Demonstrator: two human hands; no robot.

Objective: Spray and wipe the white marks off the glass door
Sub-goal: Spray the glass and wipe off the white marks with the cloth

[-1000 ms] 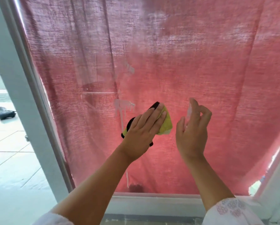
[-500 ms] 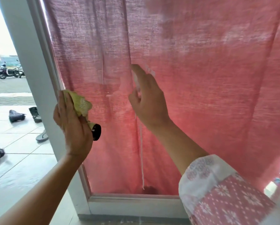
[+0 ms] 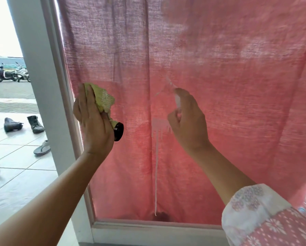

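The glass door has a pink curtain behind it. A white smear sits mid-pane, and a thin drip runs from it down to the bottom. A smaller white streak lies above. My left hand grips a yellow cloth with a black edge, close to the pane's left edge. My right hand is curled round a small clear spray bottle, just right of the smear, with the bottle's top near the upper streak.
A white door frame stands at the left and its bottom rail runs below the pane. Outside on the tiled floor lie two dark boots and a sandal. Motorbikes are parked far off.
My left hand carried the cloth from mid-pane to the pane's left edge and stays there. My right hand moved off the smear, which now shows, and sits just right of it.
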